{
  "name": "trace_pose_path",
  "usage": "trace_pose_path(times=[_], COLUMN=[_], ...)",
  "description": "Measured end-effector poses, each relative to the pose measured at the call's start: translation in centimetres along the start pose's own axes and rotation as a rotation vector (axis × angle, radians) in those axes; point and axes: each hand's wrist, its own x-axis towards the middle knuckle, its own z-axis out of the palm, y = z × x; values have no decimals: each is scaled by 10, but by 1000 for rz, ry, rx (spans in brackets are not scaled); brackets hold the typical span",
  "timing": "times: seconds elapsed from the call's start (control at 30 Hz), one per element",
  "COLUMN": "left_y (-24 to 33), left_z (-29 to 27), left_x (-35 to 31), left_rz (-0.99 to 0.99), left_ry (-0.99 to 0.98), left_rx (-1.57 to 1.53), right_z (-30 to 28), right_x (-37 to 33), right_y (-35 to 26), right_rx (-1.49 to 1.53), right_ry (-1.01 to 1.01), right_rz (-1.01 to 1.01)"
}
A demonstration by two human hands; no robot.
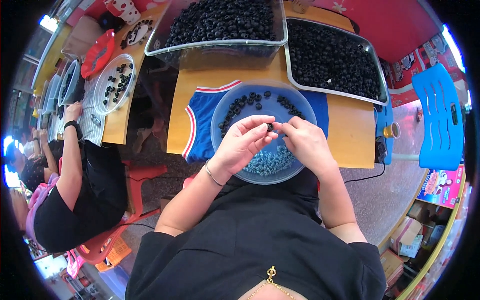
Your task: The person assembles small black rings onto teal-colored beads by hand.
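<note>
Over a round translucent basin (314, 112), my left hand (242, 142) pinches a small black cap-like part (270, 127) between thumb and fingertips. My right hand (307, 142) has its fingertips pressed together right beside that part; whatever they hold is too small to make out. Loose black parts (240, 104) lie along the far and left sides of the basin, with another cluster at its far right. A heap of small light-blue pieces (267, 162) covers the near side, partly hidden by my hands. Under the basin a blue cloth with red and white trim (200, 112) lies on the table.
Beyond the basin stand a deep clear tub (220, 47) and a metal tray (340, 92), both full of black parts. A blue plastic chair (437, 120) is at the right. At the left, a person (75, 185) works at another table with a round tray (102, 107).
</note>
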Motion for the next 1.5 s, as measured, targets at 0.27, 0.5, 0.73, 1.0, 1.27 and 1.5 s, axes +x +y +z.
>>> trace_pose_path(times=[0.27, 0.5, 0.73, 1.0, 1.27, 1.5], left_y=[0, -1, -2, -4, -8, 1], left_z=[-5, -6, 2, 3, 4, 7], left_x=[-5, -6, -6, -5, -5, -6], left_rz=[25, 38, 23, 28, 18, -12], left_ry=[-55, -70, -87, -103, -110, -83], left_rx=[-19, -70, -123, -125, -82, -26], right_z=[-14, -25, -27, -27, -24, -29], right_x=[7, 5, 3, 3, 2, 2], right_y=[2, -9, -15, -16, -15, -17], right_rx=[604, 890, 840, 812, 798, 813], right_ry=[217, 239, 327, 365, 384, 283], right_rz=[40, 161, -61, -78, -74, -64])
